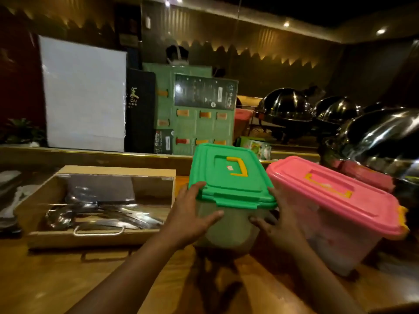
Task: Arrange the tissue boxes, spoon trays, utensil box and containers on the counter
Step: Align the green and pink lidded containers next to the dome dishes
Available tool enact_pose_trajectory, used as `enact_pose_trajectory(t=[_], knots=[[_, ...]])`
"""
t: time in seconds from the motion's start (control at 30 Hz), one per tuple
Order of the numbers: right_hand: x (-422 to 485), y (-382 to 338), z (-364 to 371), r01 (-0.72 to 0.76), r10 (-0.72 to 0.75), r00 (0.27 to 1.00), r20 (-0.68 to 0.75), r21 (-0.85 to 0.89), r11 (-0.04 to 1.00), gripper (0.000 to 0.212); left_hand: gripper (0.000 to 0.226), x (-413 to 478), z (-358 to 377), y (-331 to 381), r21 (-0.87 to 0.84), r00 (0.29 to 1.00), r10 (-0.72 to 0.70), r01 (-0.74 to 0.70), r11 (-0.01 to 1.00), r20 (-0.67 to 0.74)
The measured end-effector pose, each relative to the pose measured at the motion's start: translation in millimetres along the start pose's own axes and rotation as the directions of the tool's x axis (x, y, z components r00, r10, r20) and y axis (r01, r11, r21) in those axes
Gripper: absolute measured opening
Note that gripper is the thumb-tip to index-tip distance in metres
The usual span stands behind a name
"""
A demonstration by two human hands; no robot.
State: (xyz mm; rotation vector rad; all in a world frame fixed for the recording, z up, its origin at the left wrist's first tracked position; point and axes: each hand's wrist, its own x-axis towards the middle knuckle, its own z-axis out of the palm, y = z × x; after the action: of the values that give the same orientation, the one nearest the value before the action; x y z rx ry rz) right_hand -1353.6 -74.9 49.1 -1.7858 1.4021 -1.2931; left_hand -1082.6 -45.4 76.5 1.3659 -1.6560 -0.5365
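On the wooden counter point(68, 279) the green-lidded container point(231, 200) stood between the utensil box point(102, 205) and the pink-lidded container point(335, 214) — rigid plastic, probably light, best gripped low on its walls. The left hand point(192, 214) and right hand point(274, 223) clasped its sides, fingers spread.

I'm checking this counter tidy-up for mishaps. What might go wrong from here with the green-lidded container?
1. Both hands, left and right, press the green-lidded container's side walls, not its yellow handle; it might slip.
2. The pink-lidded container sits close on the right; it could get bumped.
3. The open utensil box lies close left, so a sideways swing may knock it.
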Motion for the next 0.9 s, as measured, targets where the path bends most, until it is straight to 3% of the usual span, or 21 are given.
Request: enact_pose_trajectory(t=[0.13,0.23,0.37,0.7,0.83,0.9], knots=[[27,23,-8,0.066,-0.062,0.996,0.060,-0.059,0.996,0.103,0.072,5,27,5,0.021,0.976,0.001,0.003,1.000,-0.218],[40,35,-12,0.101,-0.095,0.992,0.089,-0.065,0.993,0.101,0.070,3,38,10,0.043,0.960,-0.009,0.022,0.999,-0.279],[53,34,-15,0.110,-0.098,0.986,0.138,-0.086,0.990,0.103,0.068,3,46,15,0.037,0.950,-0.052,0.067,0.997,-0.307],[53,18,-12,0.166,-0.151,0.983,0.103,-0.159,0.973,0.094,0.071,13,41,10,-0.034,0.950,-0.157,0.154,0.988,-0.269],[49,10,-23,0.156,-0.121,0.971,0.206,-0.164,0.974,0.107,0.076,9,42,8,-0.055,0.960,-0.155,0.146,0.988,-0.234],[43,1,-40,0.180,-0.136,0.955,0.262,-0.149,0.972,0.103,0.080,6,45,11,0.007,0.955,-0.126,0.133,0.991,-0.270]])
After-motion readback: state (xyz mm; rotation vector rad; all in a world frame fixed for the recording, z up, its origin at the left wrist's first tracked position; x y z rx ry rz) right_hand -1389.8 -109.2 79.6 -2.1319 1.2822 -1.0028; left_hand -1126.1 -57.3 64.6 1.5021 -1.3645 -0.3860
